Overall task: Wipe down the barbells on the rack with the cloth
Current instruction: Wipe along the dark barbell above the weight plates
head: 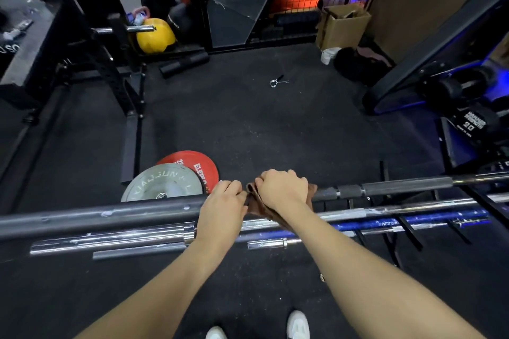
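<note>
A wide stretch of black rubber floor lies open beyond my rack, bounded by the black squat stand on the left and a slanted bench on the right. The long dark grey barbell crosses the top of the low rack, with chrome and blue bars just beneath it. A grey plate overlaps a red plate near the bar. My right hand curls around the brown cloth on the top barbell; my left hand pinches the cloth's edge beside it.
</note>
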Tool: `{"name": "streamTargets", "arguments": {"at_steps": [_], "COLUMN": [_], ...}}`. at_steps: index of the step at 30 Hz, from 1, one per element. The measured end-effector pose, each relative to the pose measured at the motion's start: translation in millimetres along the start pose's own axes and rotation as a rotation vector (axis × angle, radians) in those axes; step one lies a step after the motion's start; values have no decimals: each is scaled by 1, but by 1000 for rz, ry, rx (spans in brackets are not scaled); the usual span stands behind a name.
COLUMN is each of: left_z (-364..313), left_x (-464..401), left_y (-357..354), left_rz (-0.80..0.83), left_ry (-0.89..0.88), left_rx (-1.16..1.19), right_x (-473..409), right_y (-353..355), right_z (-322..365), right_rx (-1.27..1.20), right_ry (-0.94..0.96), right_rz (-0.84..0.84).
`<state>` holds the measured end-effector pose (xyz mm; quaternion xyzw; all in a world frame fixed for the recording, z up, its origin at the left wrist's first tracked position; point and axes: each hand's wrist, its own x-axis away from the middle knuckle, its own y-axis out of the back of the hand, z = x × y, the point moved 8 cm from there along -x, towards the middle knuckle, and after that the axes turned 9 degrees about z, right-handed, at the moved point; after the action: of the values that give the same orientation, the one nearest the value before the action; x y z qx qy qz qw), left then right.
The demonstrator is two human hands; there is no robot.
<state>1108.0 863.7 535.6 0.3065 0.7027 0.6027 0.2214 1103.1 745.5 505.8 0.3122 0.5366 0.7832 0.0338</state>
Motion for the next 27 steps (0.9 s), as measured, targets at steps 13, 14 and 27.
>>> {"name": "streamTargets", "arguments": {"at_steps": [13,14,27], "left_z": [-3,-3,-5], "left_x": [-2,-1,-11], "left_y": [-1,0,-1], "left_rz": [58,47,202], "left_ry": [62,61,189], "left_rx": [-74,-71,-40], "right_x": [-4,-9,63], "right_y": [0,-1,7], "right_z": [0,0,-41], "right_rx": [-6,-18,357], "right_ry": [-28,-44,454], "right_rz": [104,151,-414]}}
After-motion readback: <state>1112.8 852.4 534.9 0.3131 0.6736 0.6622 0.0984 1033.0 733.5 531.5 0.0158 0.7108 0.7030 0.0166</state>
